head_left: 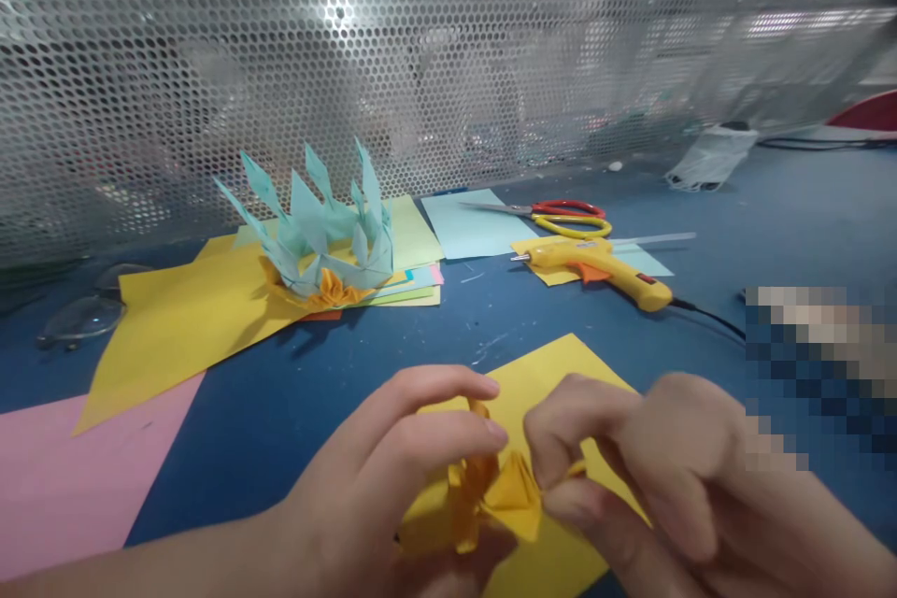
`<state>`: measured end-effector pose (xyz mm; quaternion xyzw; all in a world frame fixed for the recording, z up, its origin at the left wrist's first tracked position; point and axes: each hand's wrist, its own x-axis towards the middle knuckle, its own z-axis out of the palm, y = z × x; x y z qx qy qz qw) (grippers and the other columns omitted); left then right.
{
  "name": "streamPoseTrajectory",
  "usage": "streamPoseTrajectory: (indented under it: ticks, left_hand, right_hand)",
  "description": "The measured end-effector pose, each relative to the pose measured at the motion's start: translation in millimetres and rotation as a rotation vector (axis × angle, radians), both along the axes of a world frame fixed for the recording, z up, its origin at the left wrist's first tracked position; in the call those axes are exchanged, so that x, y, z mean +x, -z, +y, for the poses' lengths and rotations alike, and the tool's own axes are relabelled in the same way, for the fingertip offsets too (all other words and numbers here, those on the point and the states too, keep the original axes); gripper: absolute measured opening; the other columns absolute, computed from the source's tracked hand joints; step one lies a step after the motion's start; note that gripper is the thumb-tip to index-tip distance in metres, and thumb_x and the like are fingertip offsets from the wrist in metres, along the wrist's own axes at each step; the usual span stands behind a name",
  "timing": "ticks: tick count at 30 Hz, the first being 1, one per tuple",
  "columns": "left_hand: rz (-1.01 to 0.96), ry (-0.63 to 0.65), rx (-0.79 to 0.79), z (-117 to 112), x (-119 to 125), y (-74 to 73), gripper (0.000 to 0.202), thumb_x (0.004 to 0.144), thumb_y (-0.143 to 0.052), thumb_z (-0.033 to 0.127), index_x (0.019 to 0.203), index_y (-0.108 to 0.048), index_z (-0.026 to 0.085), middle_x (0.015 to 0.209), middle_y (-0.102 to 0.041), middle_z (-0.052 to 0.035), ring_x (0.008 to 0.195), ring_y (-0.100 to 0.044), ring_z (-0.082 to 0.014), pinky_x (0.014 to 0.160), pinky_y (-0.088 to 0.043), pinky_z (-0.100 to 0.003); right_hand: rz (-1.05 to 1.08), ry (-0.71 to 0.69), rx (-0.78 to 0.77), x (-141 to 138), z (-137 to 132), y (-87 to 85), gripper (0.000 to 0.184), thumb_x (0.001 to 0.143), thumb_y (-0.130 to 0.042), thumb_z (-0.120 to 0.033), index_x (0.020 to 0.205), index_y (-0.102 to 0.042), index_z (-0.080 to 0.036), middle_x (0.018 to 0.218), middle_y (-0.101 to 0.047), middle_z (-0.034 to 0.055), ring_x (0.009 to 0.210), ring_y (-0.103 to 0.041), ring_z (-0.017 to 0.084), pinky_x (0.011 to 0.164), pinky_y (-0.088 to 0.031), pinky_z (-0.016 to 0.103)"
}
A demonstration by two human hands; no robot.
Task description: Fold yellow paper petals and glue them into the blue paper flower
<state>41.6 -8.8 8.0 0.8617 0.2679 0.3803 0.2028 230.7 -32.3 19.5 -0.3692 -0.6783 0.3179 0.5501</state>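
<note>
Between my hands is a folded yellow-orange paper piece (515, 497) with several pleats and points. My left hand (399, 448) curls around its left side, index and middle fingers arched over it and the thumb mostly hidden below. Thumb and forefinger of my right hand (631, 458) pinch a small strip at its right side. Under both hands lies a flat yellow paper sheet (561, 374). Farther back on the left stands a light-blue folded paper crown (329, 238) with tall points and an orange folded piece (334, 288) at its front.
A yellow glue gun (595, 266) rests behind my right hand, its cord running right. Scissors (571, 217) with red and yellow handles lie beyond it. Pink paper (84, 476), a large yellow sheet (182, 318) and glasses (82, 320) are at left. A perforated metal panel (448, 47) closes the back.
</note>
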Motion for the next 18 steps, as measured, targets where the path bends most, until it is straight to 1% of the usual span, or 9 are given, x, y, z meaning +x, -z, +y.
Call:
streamPoseTrajectory:
  ticks: [2,4,6,8,9,11,14,16,18]
  left_hand:
    - [-0.016,0.041,-0.050,3,1,-0.4,0.045,0.080,-0.064,0.008,0.119,-0.049,0.023,0.117,-0.064,-0.0055,0.113,-0.060,-0.0155,0.092,-0.048,-0.016]
    - [-0.049,0.060,-0.131,7,1,0.1,0.045,0.082,-0.057,0.006,0.123,-0.052,0.026,0.112,-0.070,-0.0006,0.102,-0.067,-0.0123,0.086,-0.049,-0.012]
    - [-0.047,0.021,-0.245,9,1,0.8,0.045,0.086,-0.055,0.009,0.126,-0.054,0.029,0.107,-0.074,0.0047,0.094,-0.070,-0.0096,0.082,-0.049,-0.010]
    - [-0.023,-0.062,-0.368,10,2,0.6,0.041,0.090,-0.055,0.016,0.127,-0.056,0.033,0.108,-0.074,0.0077,0.091,-0.070,-0.0087,0.081,-0.049,-0.010]
    - [-0.019,-0.093,-0.414,10,2,-0.1,0.039,0.090,-0.056,0.019,0.126,-0.058,0.034,0.108,-0.074,0.0083,0.090,-0.070,-0.0091,0.082,-0.049,-0.012]
    - [-0.021,-0.131,-0.508,10,3,-2.5,0.037,0.091,-0.056,0.025,0.126,-0.059,0.036,0.103,-0.075,0.0084,0.085,-0.070,-0.0106,0.080,-0.050,-0.015]
    - [-0.050,-0.150,-0.660,10,3,-6.0,0.034,0.092,-0.055,0.034,0.126,-0.059,0.035,0.091,-0.077,0.0049,0.076,-0.069,-0.0142,0.068,-0.051,-0.020]
    - [-0.118,-0.114,-0.779,12,3,-6.7,0.032,0.094,-0.053,0.038,0.125,-0.059,0.033,0.088,-0.076,0.0033,0.076,-0.069,-0.0149,0.065,-0.051,-0.020]
    - [-0.229,-0.060,-0.882,14,4,-5.9,0.029,0.095,-0.053,0.037,0.123,-0.058,0.032,0.084,-0.075,0.0038,0.079,-0.070,-0.0143,0.067,-0.052,-0.019]
  right_hand:
    - [-0.011,-0.074,-0.152,5,7,-4.6,0.030,0.085,-0.053,-0.008,0.067,-0.034,-0.024,0.073,-0.057,-0.0066,0.063,-0.058,0.008,0.057,-0.048,0.016]
    - [0.014,-0.102,-0.337,9,16,-5.1,0.028,0.088,-0.054,-0.014,0.067,-0.037,-0.024,0.074,-0.055,-0.0057,0.065,-0.056,0.009,0.058,-0.047,0.016]
    - [0.093,-0.084,-0.484,11,24,-3.3,0.027,0.087,-0.059,-0.022,0.068,-0.040,-0.024,0.072,-0.053,-0.0053,0.064,-0.053,0.009,0.056,-0.047,0.017]
    - [0.159,-0.058,-0.560,11,30,-1.2,0.025,0.082,-0.064,-0.029,0.069,-0.044,-0.024,0.070,-0.053,-0.0053,0.061,-0.052,0.009,0.054,-0.047,0.018]
    - [0.158,-0.050,-0.586,11,32,-0.5,0.022,0.080,-0.066,-0.032,0.071,-0.048,-0.024,0.070,-0.055,-0.0048,0.062,-0.054,0.010,0.054,-0.048,0.019]
    - [0.086,-0.046,-0.606,12,34,-0.1,0.015,0.080,-0.065,-0.036,0.078,-0.056,-0.023,0.071,-0.062,-0.0022,0.062,-0.059,0.012,0.054,-0.050,0.022]
    - [-0.109,-0.005,-0.541,16,34,-0.9,0.018,0.081,-0.060,-0.037,0.081,-0.069,-0.022,0.075,-0.072,0.0023,0.066,-0.066,0.016,0.056,-0.053,0.025]
    - [-0.204,0.032,-0.473,18,36,-1.4,0.018,0.080,-0.060,-0.035,0.079,-0.075,-0.024,0.078,-0.076,0.0025,0.071,-0.069,0.018,0.062,-0.055,0.026]
    - [-0.244,0.048,-0.427,19,38,-1.7,0.015,0.079,-0.063,-0.032,0.080,-0.078,-0.026,0.080,-0.078,0.0014,0.073,-0.071,0.018,0.067,-0.056,0.026]
